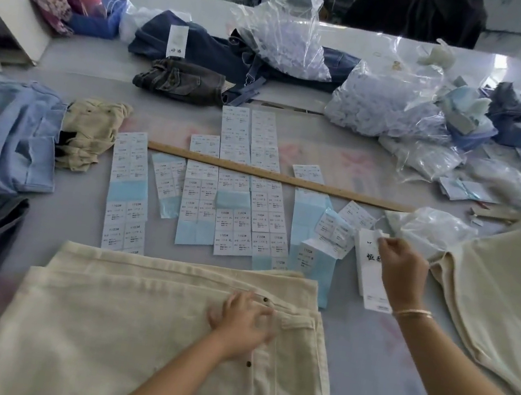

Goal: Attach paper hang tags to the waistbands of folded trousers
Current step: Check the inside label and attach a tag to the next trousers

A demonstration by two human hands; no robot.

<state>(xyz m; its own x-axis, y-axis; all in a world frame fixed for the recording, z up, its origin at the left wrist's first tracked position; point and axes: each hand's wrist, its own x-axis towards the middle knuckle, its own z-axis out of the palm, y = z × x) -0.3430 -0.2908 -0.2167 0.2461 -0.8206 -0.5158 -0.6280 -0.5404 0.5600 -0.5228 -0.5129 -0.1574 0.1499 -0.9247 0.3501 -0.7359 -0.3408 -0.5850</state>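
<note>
The folded cream trousers [146, 332] lie flat on the grey table [374, 354], nearest to the person, with the waistband and its small dark buttons toward the right side. The left hand [243, 320] rests on the waistband area with the fingers spread and slightly bent; it is blurred, so I cannot tell if it pinches the cloth. To the right of the trousers, a white paper hang tag [367, 272] with black characters lies on top of a small pile of similar tags, and the right hand [405, 268] pinches its upper end between thumb and fingers. A thin bangle [413, 313] is on that wrist. Behind the trousers, many strips of printed size labels [239, 194] on blue backing lie in rows, and a long wooden ruler [275, 176] lies across them. More cream trousers [507, 292] are stacked at the right. Farther away there are clear plastic bags [381, 110] and dark denim garments [206, 52].
</note>
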